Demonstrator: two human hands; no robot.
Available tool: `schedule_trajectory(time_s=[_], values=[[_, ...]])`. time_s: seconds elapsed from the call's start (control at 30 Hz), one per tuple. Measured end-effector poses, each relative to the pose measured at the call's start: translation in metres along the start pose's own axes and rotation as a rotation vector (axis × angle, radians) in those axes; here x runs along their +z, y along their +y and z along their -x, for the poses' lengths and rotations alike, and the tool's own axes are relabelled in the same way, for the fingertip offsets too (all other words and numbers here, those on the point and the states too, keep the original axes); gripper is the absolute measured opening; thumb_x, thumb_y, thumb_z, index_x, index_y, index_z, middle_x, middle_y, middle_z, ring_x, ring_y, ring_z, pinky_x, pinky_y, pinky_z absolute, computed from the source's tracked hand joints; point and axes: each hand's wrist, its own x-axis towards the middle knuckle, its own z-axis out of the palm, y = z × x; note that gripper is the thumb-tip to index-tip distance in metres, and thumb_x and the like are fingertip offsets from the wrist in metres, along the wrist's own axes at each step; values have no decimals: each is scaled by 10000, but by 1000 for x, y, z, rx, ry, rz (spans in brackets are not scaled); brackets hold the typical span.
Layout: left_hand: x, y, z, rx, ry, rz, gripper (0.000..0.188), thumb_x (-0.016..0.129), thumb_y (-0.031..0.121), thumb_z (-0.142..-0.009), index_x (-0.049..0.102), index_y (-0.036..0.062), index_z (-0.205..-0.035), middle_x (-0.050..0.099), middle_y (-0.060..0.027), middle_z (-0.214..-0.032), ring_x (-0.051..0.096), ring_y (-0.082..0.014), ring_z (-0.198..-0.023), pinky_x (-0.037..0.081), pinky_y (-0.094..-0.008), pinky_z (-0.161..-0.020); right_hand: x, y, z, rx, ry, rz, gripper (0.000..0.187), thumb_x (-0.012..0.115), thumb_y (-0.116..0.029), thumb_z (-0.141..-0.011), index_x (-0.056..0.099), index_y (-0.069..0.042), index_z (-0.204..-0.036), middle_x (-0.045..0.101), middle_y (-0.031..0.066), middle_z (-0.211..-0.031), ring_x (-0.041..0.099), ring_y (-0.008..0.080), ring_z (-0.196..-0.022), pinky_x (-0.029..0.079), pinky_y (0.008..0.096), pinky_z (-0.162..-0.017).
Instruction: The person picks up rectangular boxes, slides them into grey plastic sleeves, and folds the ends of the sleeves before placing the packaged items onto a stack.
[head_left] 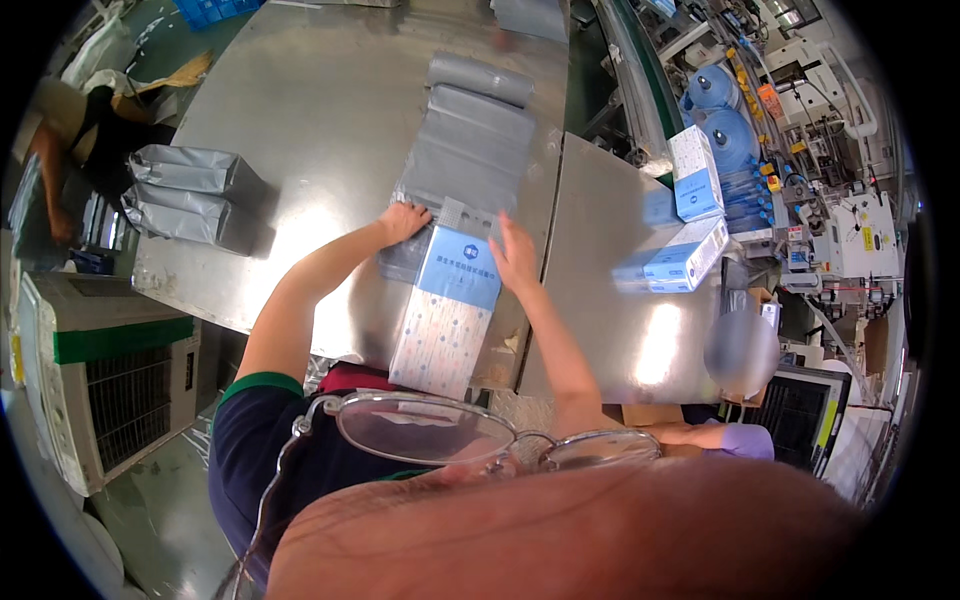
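Note:
In front of me lies a long soft-looking pack (450, 300), blue toward the far end and white with a drop pattern toward the near end. Its far end has a strip with holes and rests at the near edge of a pile of grey plastic bags (470, 135). My left hand (405, 222) is at the pack's left far corner, fingers curled and closed on a bag's edge. Along the pack's right side is my right hand (514, 258), fingers stretched out against it. Whether the pack is partly inside a bag I cannot tell.
Filled grey bags (195, 198) stand at the table's left. On the right-hand metal table (600, 330) are blue-and-white packs (690, 255). Another person's arm (50, 180) shows at far left, a purple sleeve (745, 441) at lower right. A conveyor (635, 85) runs at far right.

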Motion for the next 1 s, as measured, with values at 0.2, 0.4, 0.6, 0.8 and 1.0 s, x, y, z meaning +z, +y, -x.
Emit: schedule_trajectory(time_s=[0.2, 0.4, 0.6, 0.8, 1.0], values=[[-50, 0, -27, -146, 277, 392, 243, 427, 304, -780, 520, 82, -749, 562, -61, -630, 568, -231, -642, 449, -341, -558, 32, -23, -38, 349, -427, 175, 422, 569, -318, -667, 408, -58, -958, 574, 156, -737, 552, 337, -670, 424, 405, -598], [-46, 22, 8, 13, 471, 343, 55, 461, 70, -658, 481, 62, -709, 488, -91, -692, 521, -250, -646, 426, -334, -560, 39, 0, -30, 463, 101, 164, 337, 548, -76, -584, 384, -105, -878, 523, 99, -677, 529, 297, -671, 403, 389, -567], [-24, 33, 35, -379, 771, 728, 82, 473, 49, -665, 428, 38, -733, 454, -139, -669, 469, -311, -626, 401, -366, -573, 56, -10, 13, 504, 471, -276, 320, 480, -75, -665, 470, -44, -984, 517, 95, -822, 501, 195, -649, 395, 322, -609], [20, 32, 25, -822, 496, 855, 85, 472, 107, -703, 461, 32, -743, 516, -171, -761, 509, -326, -719, 411, -392, -602, 73, 18, 18, 562, -78, 225, 171, 429, -121, -723, 520, 17, -763, 553, 181, -747, 540, 316, -692, 408, 377, -584], [-3, 68, 119, -457, -331, 664, 205, 452, 179, -710, 535, 27, -820, 538, -172, -851, 525, -305, -804, 428, -383, -682, 44, -25, 114, 548, -509, -52, 179, 411, -126, -740, 546, -12, -770, 542, 223, -721, 535, 340, -685, 416, 398, -595]])
